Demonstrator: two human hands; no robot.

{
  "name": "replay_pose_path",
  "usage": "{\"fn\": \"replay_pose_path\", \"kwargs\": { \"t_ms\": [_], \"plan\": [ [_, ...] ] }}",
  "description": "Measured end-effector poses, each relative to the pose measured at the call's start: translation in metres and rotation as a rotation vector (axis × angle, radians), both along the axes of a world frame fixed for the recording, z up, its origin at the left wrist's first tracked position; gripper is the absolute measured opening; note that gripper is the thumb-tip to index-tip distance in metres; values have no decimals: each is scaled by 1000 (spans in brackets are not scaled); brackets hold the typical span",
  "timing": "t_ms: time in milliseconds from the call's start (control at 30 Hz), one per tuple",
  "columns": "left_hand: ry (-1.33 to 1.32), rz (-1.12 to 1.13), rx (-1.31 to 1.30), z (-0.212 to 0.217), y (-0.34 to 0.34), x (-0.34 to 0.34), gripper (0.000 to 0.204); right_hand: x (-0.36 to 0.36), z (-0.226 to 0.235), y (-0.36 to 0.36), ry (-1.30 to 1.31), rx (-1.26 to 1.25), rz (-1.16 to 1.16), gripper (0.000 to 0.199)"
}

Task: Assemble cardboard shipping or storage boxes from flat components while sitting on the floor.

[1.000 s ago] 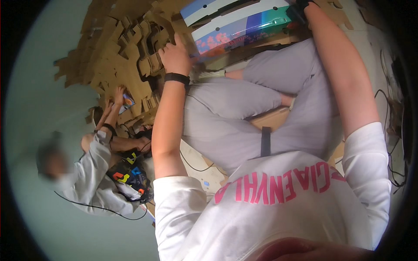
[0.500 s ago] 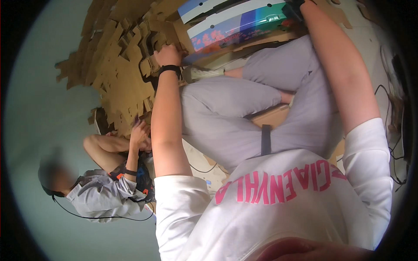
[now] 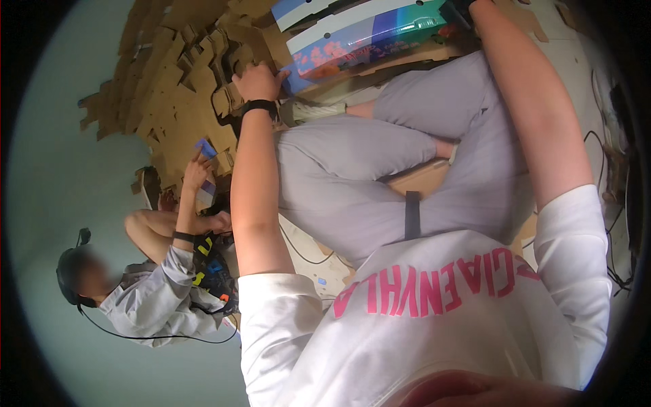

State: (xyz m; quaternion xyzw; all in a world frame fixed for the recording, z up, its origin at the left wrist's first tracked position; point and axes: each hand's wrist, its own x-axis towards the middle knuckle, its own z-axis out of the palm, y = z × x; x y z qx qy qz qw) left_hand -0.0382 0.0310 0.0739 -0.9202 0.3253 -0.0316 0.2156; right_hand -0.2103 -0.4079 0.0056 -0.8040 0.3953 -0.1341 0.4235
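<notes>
Brown cardboard is lying in overlapping sheets, its right edge reaching close to the box. Printed blue, white and green, the box is lying just beyond the crossed shins. The right forearm is running past its right end, but the right hand is falling outside the view, so its grip cannot be told. At the box's near left corner the left hand is curling its fingers, seemingly touching; whether they are pinching, the view is not showing. Beside the cardboard's near edge, a co-worker's hand is holding a blue piece.

If the two ends are getting uneven pressure, the box could be skewing or that corner creasing; the crowding sheets could be snagging it.

Compared with a second ago, the left hand is curling rather than pointing its index finger, and the co-worker is reaching with one arm, not two.
</notes>
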Motion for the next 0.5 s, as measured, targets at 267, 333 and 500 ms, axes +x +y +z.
{"fn": "replay_pose_path", "kwargs": {
  "t_ms": [267,333,500],
  "plan": [
    [-55,-1,33,21,-36,-35,54,-11,16,6,-4,-22,-37,51],
    [140,2,4,37,-43,-23,53,-13,22,10,-4,-41,0,51],
    [801,64,104,87,-44,17,72,-17,31,14,78,-50,-3,50]
  ]
}}
